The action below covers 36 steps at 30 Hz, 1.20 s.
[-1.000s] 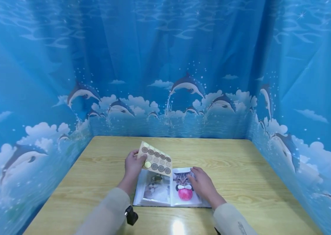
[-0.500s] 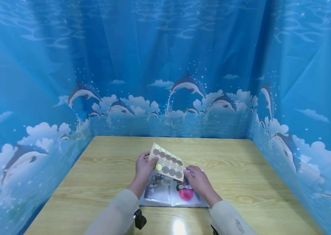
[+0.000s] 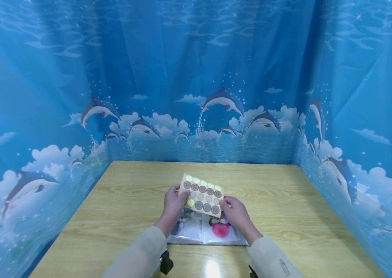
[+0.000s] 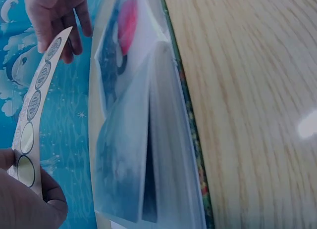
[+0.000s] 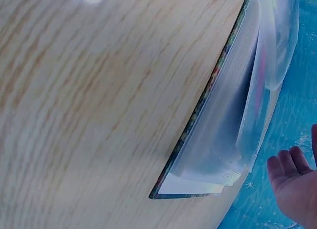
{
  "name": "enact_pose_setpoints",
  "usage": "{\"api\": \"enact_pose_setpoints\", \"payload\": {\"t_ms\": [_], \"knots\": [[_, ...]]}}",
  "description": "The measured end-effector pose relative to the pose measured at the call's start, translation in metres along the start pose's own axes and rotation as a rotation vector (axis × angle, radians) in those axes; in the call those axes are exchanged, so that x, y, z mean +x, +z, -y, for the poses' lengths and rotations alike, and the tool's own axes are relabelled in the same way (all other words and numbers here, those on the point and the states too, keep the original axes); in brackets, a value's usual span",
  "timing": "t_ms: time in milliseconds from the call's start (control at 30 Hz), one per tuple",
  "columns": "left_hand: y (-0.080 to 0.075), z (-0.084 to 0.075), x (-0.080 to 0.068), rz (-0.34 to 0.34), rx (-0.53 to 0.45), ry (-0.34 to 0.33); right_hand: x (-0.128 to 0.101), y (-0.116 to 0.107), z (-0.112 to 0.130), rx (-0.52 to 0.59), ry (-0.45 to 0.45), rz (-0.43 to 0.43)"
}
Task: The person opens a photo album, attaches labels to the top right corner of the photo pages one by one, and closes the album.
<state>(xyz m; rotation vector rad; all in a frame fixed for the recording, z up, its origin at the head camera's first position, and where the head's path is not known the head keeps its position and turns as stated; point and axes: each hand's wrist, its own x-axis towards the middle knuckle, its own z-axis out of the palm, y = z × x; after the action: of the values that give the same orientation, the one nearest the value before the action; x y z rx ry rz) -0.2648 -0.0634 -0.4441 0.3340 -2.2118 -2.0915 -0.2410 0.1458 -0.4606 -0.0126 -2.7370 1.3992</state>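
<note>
A cream sticker sheet (image 3: 201,196) with rows of round stickers is held tilted above an open photo album (image 3: 190,228). My left hand (image 3: 174,204) grips its left end, thumb on the printed face and fingers behind. At the sheet's right edge, my right hand (image 3: 236,213) pinches it with the thumb in front. In the left wrist view, the sheet (image 4: 37,98) bends slightly between the hands. The album shows a grey picture on the left page and a pink ball on the right; the sheet covers the upper part of both pages.
The album lies on a wood-grain table (image 3: 119,216), its clear sleeves (image 5: 267,41) standing up loosely in the right wrist view. A blue dolphin-print curtain (image 3: 196,77) surrounds the table's back and sides. Glare shines near the front edge.
My left hand has brought the sheet rightward and slightly down over the album. My right hand has left the cat picture page and taken hold of the sheet's right edge.
</note>
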Motion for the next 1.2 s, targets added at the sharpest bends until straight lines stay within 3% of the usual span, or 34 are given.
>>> {"api": "enact_pose_setpoints", "payload": {"t_ms": [267, 467, 900, 1200], "knots": [[-0.002, 0.009, -0.003, 0.021, 0.102, -0.007, 0.004, 0.0, -0.003, 0.076, 0.067, -0.038], [-0.001, 0.015, -0.003, 0.037, 0.1, -0.035, 0.005, -0.002, -0.002, 0.159, 0.11, -0.061], [-0.001, 0.018, -0.002, 0.156, -0.173, -0.136, 0.005, -0.002, 0.002, 0.283, 0.185, -0.14], [0.005, 0.015, -0.008, 0.198, -0.365, -0.117, 0.005, 0.0, 0.004, 0.36, 0.201, -0.168]]}}
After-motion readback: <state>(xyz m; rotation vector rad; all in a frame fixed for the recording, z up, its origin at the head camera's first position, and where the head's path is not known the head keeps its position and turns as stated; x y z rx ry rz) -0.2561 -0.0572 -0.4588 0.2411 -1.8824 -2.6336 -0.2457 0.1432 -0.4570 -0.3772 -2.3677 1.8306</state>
